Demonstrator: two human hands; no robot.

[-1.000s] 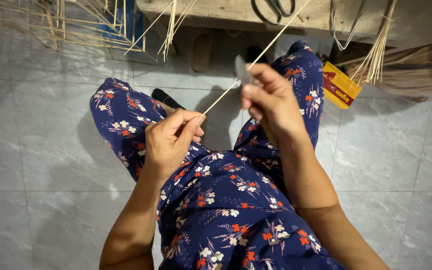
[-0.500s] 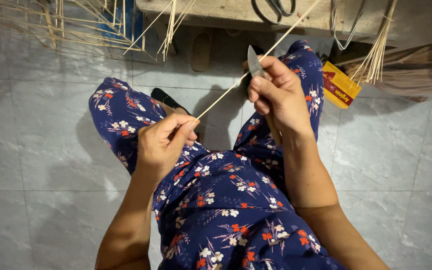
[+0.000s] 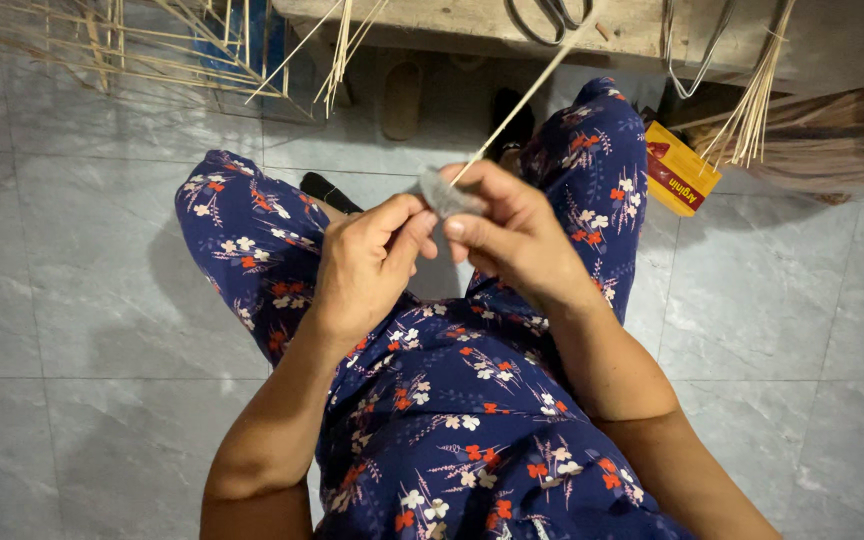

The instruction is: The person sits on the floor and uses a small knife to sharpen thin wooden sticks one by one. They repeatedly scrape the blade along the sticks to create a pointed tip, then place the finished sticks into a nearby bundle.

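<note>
Bamboo, pale and thin: a single long sliver [image 3: 527, 95] runs from between my two hands up and away toward the wooden tabletop [image 3: 642, 25] at the top of the view. Its near end sits at a small grey blade [image 3: 447, 195] that the right hand [image 3: 517, 235] pinches, fingers closed around it, thumb pressed along the flat. The left hand [image 3: 367, 265] comes in from the other side, its fingers curled shut with the tips touching the blade and the sliver's near end; I cannot tell exactly how much of the sliver it grips. Both hands meet just above my lap, over the dark blue trousers with red and white flowers [image 3: 452, 420]. By my judgement the scraping or splitting is at the sliver's near end, with nearly all of its length lying beyond the blade, so most of this piece looks left to work; whether that part is already smoothed I cannot tell. Further out, a pair of scissors [image 3: 552, 15] lies on the tabletop, a bundle of similar slivers [image 3: 752, 110] hangs at its right end, and more loose ones [image 3: 152, 50] spread at the upper left. A yellow and red packet [image 3: 682, 170] lies on the grey tiled floor [image 3: 82, 300] by my right knee.
</note>
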